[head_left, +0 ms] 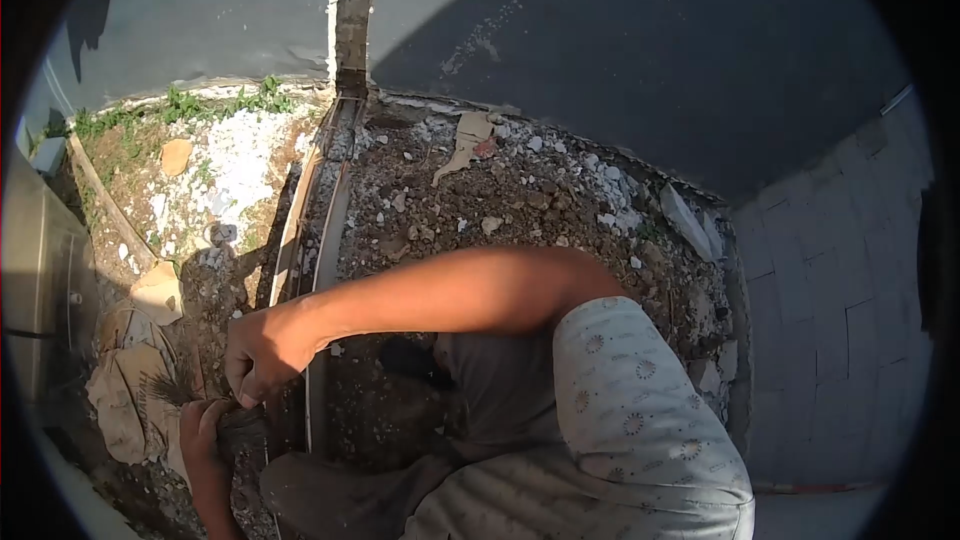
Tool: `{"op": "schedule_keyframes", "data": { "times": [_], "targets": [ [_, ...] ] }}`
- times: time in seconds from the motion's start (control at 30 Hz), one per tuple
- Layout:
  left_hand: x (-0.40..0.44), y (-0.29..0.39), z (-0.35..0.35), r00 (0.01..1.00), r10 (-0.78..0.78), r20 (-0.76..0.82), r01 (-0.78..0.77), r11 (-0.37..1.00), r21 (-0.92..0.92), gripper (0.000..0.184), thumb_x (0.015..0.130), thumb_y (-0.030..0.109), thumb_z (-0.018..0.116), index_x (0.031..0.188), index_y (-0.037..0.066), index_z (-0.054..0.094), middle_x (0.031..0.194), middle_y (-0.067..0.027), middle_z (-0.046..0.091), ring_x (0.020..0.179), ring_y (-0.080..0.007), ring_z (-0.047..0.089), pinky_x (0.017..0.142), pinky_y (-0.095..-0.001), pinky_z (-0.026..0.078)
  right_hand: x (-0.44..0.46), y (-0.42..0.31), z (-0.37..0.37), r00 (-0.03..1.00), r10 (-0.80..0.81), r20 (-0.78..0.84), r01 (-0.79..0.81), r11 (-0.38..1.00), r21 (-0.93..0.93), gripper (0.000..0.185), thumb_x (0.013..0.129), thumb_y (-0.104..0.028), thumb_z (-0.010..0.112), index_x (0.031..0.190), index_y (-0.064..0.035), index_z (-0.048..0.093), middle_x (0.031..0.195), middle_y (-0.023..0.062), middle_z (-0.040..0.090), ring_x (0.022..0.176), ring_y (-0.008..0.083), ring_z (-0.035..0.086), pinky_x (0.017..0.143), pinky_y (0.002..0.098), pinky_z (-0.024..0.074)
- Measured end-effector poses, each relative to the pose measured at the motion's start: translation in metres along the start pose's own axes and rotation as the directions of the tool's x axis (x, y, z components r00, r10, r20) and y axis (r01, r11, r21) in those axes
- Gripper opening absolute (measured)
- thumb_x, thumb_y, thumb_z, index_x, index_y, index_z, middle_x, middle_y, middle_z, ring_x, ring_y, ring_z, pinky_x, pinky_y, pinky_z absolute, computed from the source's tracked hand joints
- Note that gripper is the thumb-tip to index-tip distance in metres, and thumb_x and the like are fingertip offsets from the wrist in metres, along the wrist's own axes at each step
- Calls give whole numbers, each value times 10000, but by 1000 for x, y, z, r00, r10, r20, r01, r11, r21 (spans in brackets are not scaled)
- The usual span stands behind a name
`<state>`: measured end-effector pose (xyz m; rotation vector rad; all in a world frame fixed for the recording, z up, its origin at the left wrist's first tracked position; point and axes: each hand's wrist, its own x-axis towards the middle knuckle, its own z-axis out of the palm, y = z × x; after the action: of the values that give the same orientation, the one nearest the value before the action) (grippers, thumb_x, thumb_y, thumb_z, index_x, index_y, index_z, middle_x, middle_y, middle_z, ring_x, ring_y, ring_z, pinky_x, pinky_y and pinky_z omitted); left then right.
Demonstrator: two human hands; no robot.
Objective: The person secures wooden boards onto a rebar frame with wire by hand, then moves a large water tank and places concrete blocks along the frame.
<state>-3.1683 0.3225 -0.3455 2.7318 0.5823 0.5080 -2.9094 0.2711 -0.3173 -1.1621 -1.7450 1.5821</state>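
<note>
Right hand (268, 345) over rubbly soil (520, 205), grey wall (640, 70) ahead, blockwork (835, 310) at right

An outdoor building site, by the look of it, lit by hard sunlight: a rough, narrow post (352, 25) stands between grey wall faces. From the post's foot, long boards (296, 230) run across bare ground. Left of the post lie white rubble (240, 165) and green weeds (195, 108); right of it, broken soil and stones (530, 195), with grey blockwork (830, 310) farther right.
</note>
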Motion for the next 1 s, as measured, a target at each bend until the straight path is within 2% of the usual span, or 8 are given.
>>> {"op": "schedule_keyframes", "data": {
  "times": [0.2,0.27,0.37,0.53,0.6,0.63,0.73,1.0],
  "targets": [
    [4,12,-13,999,0,37,2,998,-57,392,673,-38,606,1052,65,625,900,-113,584,878,-317,562,756,-406,452,-4,0,-5,998,21,-63,-12,989,150,176,883,-194,601,874,-34,675,738,7,635,677,83,571,603,274,456],
    [7,18,-23,998,3,62,2,997,-76,379,719,13,595,1088,84,639,910,-95,589,885,-298,568,764,-395,452,-8,-3,-11,997,12,76,-30,970,241,224,926,-215,573,821,-22,615,733,-2,582,688,83,519,622,270,424],
    [-1,4,-18,998,-41,36,42,999,-28,365,740,10,580,1095,80,633,965,-84,593,911,-289,572,777,-388,453,-18,-45,-8,999,29,25,-23,981,-193,339,923,-294,616,750,-6,563,694,73,528,711,155,508,652,352,403],
    [-10,-17,-24,989,-95,-117,100,994,33,311,755,2,571,1056,68,612,1004,-104,597,918,-315,567,801,-404,454,-26,-45,-29,963,-244,-115,228,964,-136,259,860,-57,640,671,-5,470,629,31,423,599,135,428,563,311,350],
    [-17,-36,-26,975,-159,-155,173,981,85,290,760,-7,567,1040,59,601,1005,-117,595,920,-326,564,810,-417,456,-39,-50,-42,916,-313,-250,302,950,-83,277,833,-31,594,629,-30,408,664,38,394,626,141,401,557,299,329],
    [-24,-53,-25,963,-193,-190,215,971,101,282,764,-15,563,1036,50,597,1003,-129,594,928,-335,563,813,-422,456,-51,-61,-42,905,-174,-388,290,920,264,298,832,-45,565,606,-67,372,701,49,392,643,153,422,551,296,347],
    [-57,-110,-21,918,-326,-226,378,891,253,269,774,-30,558,1034,24,594,997,-158,593,952,-356,564,820,-433,458,-81,-67,-78,727,-153,-669,554,706,440,312,853,-101,543,618,-130,339,715,15,386,632,139,389,567,296,349],
    [-134,-196,-8,764,-568,-306,641,614,459,397,788,8,610,1183,55,604,1076,-163,605,1024,-348,576,854,-428,460,-101,-49,-110,266,-303,-915,486,862,-145,236,931,-144,581,724,-104,476,783,20,520,731,121,470,627,273,351]
  ]
}}
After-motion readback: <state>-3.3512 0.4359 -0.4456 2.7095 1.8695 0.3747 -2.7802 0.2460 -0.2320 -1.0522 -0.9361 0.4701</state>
